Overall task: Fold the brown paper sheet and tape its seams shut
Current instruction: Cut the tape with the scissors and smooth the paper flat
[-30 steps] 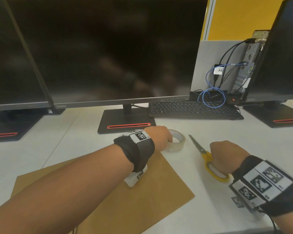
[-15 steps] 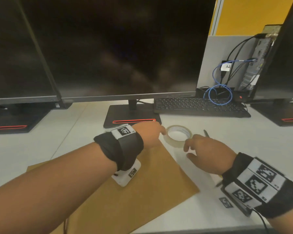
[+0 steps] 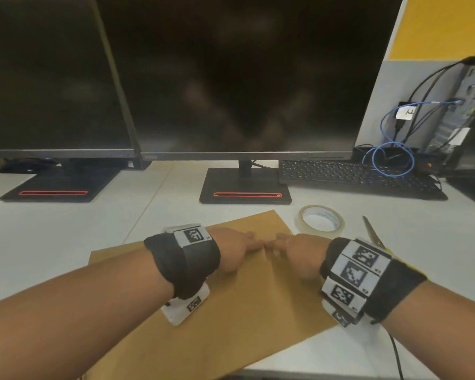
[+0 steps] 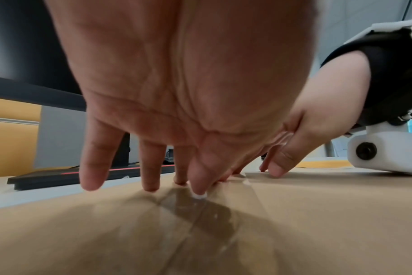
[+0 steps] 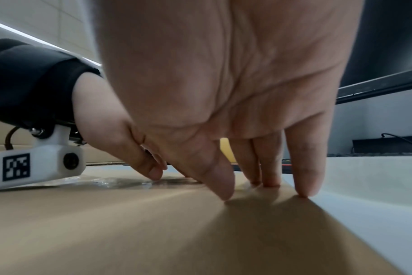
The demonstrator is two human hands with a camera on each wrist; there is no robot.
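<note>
White desk surface [image 3: 66,242] is carrying the brown paper sheet [image 3: 244,311] at its near edge. Both hands are now pressing flat on the sheet's far end: the left hand [image 3: 233,250] and the right hand [image 3: 299,256], fingers straight, are smoothing clear tape [image 4: 200,208] along a seam, so sealing seems underway. Half a second ago the left hand was at the tape roll [image 3: 320,219], now released near the scissors [image 3: 372,234].
</note>
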